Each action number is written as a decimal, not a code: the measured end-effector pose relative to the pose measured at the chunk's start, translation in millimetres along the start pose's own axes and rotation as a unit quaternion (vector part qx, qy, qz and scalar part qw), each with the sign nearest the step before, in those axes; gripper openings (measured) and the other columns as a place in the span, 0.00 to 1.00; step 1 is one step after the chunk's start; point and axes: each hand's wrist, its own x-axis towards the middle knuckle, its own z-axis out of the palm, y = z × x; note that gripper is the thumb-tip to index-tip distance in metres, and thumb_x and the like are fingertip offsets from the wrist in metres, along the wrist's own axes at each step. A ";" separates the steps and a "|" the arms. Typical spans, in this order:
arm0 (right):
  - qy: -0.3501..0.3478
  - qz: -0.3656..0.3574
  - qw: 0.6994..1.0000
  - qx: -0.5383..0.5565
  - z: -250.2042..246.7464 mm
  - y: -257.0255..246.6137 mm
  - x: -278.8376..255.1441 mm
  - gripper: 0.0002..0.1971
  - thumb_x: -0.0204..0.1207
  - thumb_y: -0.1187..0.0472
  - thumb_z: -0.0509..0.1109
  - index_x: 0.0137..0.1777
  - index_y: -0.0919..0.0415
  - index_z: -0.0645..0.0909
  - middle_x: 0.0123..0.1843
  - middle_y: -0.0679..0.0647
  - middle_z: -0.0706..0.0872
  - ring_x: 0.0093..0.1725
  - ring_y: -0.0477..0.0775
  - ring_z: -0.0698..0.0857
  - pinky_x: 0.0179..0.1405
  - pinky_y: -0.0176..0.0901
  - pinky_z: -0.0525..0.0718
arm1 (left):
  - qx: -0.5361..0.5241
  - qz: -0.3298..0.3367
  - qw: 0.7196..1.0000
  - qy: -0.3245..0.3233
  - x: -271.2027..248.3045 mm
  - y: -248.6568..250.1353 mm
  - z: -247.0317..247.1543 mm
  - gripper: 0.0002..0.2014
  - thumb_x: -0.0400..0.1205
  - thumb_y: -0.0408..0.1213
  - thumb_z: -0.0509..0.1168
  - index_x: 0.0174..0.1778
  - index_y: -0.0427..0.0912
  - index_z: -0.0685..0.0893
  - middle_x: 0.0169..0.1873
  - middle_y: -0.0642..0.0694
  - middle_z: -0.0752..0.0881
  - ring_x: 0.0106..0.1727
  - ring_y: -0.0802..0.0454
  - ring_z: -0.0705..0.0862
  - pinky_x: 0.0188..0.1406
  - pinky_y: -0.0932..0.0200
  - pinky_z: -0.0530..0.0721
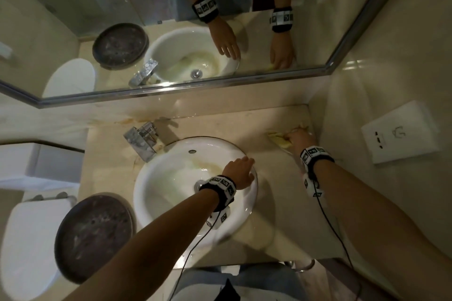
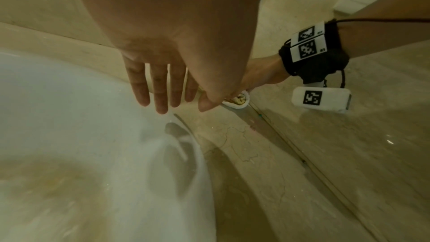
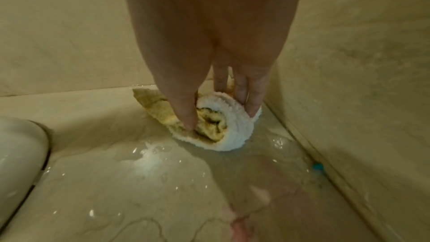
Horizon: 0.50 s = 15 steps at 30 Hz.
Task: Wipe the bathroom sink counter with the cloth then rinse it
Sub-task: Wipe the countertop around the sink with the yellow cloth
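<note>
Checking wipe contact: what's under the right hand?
The bunched yellow and white cloth lies under the right hand, gripped by its fingers, on the wet counter in the wall corner. The counter beneath the cloth is hidden.

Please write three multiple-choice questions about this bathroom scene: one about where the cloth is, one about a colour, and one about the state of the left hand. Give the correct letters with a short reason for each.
1. Where is the bunched yellow and white cloth?
A. In the far right corner of the beige stone counter
B. Inside the sink bowl
C. On the toilet lid

2. What colour is the round ceramic sink basin?
A. Black
B. White
C. Blue

3. What is the left hand doing?
A. Gripping the tap
B. Holding the cloth
C. Lying with straight fingers at the basin's right rim

Answers:
1 A: the right hand presses the cloth beside the side wall, near the back wall.
2 B: the head view shows a white bowl with yellowish stains.
3 C: the left wrist view shows straight fingers holding nothing.
</note>
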 end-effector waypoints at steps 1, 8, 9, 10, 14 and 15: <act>-0.002 -0.002 1.000 0.016 3.0 1.0 -4.7 0.23 0.81 0.35 0.61 0.61 0.48 0.89 0.66 0.58 0.87 0.65 0.62 0.84 0.63 0.51 0.76 | -0.003 -0.001 1.000 -0.002 -2.0 0.2 2.4 0.23 0.84 0.41 0.62 0.76 0.43 0.72 0.70 0.42 0.77 0.67 0.40 0.79 0.63 0.44 0.80; 0.091 0.080 0.970 0.209 14.0 5.6 -42.6 0.13 0.83 0.64 0.66 0.65 0.61 0.84 0.64 0.62 0.86 0.60 0.66 0.85 0.54 0.49 0.82 | -0.023 -0.006 1.000 0.007 -16.7 2.1 11.7 0.24 0.84 0.42 0.61 0.77 0.44 0.71 0.70 0.44 0.78 0.67 0.41 0.80 0.62 0.46 0.80; 0.131 0.102 0.952 0.257 16.0 6.6 -49.6 0.13 0.84 0.66 0.64 0.66 0.62 0.83 0.63 0.62 0.86 0.61 0.65 0.84 0.53 0.48 0.80 | -0.027 -0.007 1.000 0.012 -18.4 2.8 12.2 0.23 0.84 0.42 0.61 0.77 0.44 0.71 0.70 0.44 0.78 0.67 0.41 0.80 0.62 0.46 0.81; 0.168 0.117 0.934 0.292 16.6 7.0 -56.5 0.13 0.84 0.64 0.64 0.66 0.62 0.82 0.63 0.61 0.84 0.61 0.64 0.84 0.53 0.47 0.79 | -0.032 -0.007 0.999 0.016 -20.2 3.9 12.1 0.23 0.85 0.42 0.61 0.77 0.45 0.71 0.70 0.44 0.78 0.67 0.41 0.80 0.62 0.45 0.81; 0.244 0.131 0.888 0.368 14.0 8.0 -78.9 0.15 0.81 0.56 0.68 0.65 0.60 0.82 0.63 0.62 0.84 0.58 0.64 0.84 0.52 0.48 0.80 | -0.072 -0.013 0.997 0.033 -27.9 12.1 10.1 0.21 0.86 0.43 0.60 0.76 0.45 0.72 0.70 0.45 0.78 0.67 0.43 0.80 0.63 0.47 0.81; 0.259 0.123 0.878 0.385 13.0 7.5 -84.7 0.14 0.80 0.56 0.70 0.62 0.61 0.81 0.59 0.61 0.85 0.54 0.62 0.85 0.49 0.47 0.80 | -0.083 -0.013 0.996 0.038 -29.6 15.0 9.7 0.21 0.86 0.42 0.60 0.76 0.45 0.72 0.71 0.45 0.78 0.68 0.44 0.80 0.65 0.49 0.80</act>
